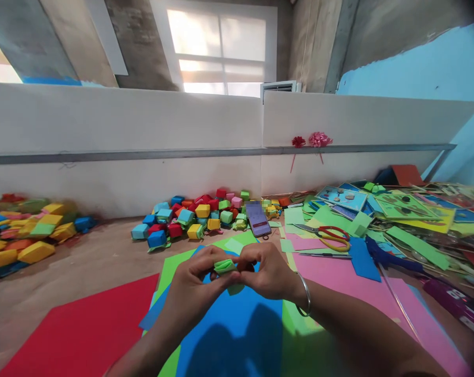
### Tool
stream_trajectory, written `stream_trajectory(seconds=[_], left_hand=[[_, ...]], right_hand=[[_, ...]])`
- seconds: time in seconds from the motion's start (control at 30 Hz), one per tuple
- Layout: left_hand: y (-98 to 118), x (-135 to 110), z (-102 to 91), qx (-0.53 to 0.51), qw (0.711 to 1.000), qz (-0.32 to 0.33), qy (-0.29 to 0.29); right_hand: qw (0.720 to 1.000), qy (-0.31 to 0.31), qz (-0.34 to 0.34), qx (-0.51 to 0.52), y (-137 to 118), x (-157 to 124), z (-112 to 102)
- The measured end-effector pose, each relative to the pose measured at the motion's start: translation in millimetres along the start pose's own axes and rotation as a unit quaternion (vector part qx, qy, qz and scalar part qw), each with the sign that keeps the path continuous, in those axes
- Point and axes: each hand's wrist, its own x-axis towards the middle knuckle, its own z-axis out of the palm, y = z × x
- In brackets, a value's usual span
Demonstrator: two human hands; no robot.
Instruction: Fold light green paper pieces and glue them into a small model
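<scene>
A small folded piece of light green paper (224, 267) is held between both hands, above the blue sheet (237, 335) in front of me. My left hand (201, 277) has its fingers closed around the paper's left side. From the right, my right hand (264, 269) pinches its edge, thumb and fingers pressed together. A silver bangle (305, 294) circles the right wrist. Under the blue sheet lies a bright green sheet (169, 272). The fingers cover part of the folded paper.
Several folded paper cubes (185, 217) are heaped at the back, beside a phone (257, 217). More cubes (36, 251) lie left, near a red sheet (83, 335). To the right are scissors (331, 235), pink sheets (362, 303), a purple glue gun (444, 293) and several cards (407, 206).
</scene>
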Motion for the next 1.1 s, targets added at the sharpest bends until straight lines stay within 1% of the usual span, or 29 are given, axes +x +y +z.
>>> stream_trajectory(seconds=[0.07, 0.1, 0.2, 0.27, 0.33, 0.4, 0.47, 0.5, 0.6, 0.67, 0.77, 0.83, 1.0, 1.1], left_hand=[[-1, -1, -1.1, 0.004, 1.0, 0.004, 0.008], [-1, -1, -1.3, -0.012, 1.0, -0.009, 0.007], [1, 0, -1.5, -0.094, 0.992, -0.084, -0.024], [3, 1, -1.8, -0.105, 0.988, -0.104, -0.046], [5, 3, -2.0, -0.048, 0.995, -0.07, -0.05], [8, 5, -2.0, 0.036, 0.999, -0.006, -0.029], [9, 6, -2.0, 0.108, 0.993, 0.053, -0.001], [10, 6, -2.3, 0.136, 0.988, 0.074, 0.003], [10, 7, -5.5, 0.179, 0.979, 0.099, -0.018], [11, 8, -9.2, 0.171, 0.98, 0.097, -0.024], [12, 9, -13.6, 0.147, 0.985, 0.09, 0.014], [11, 9, -14.3, 0.139, 0.987, 0.073, 0.044], [3, 11, -14.7, 0.092, 0.991, 0.003, 0.092], [3, 12, -17.7, 0.086, 0.988, -0.028, 0.128]], right_hand=[[1.0, -0.021, 0.009, 0.005, -1, -2, 3], [0.999, -0.032, 0.017, 0.01, -2, -3, 4], [0.996, -0.066, 0.048, 0.022, -4, -4, 5], [0.994, -0.08, 0.068, 0.016, -4, -3, 4], [0.991, -0.091, 0.098, 0.009, -3, -1, 1], [0.985, -0.112, 0.132, 0.019, -2, 2, -2], [0.979, -0.133, 0.152, 0.035, 1, 5, -6], [0.976, -0.142, 0.158, 0.04, 2, 7, -8], [0.969, -0.17, 0.172, 0.042, 6, 9, -9], [0.973, -0.165, 0.158, 0.041, 8, 9, -6], [0.989, -0.108, 0.088, 0.041, 10, 8, 2], [0.993, -0.085, 0.066, 0.045, 11, 6, 7], [0.99, -0.053, 0.125, 0.048, 13, 5, 12], [0.983, -0.057, 0.156, 0.073, 13, 5, 10]])
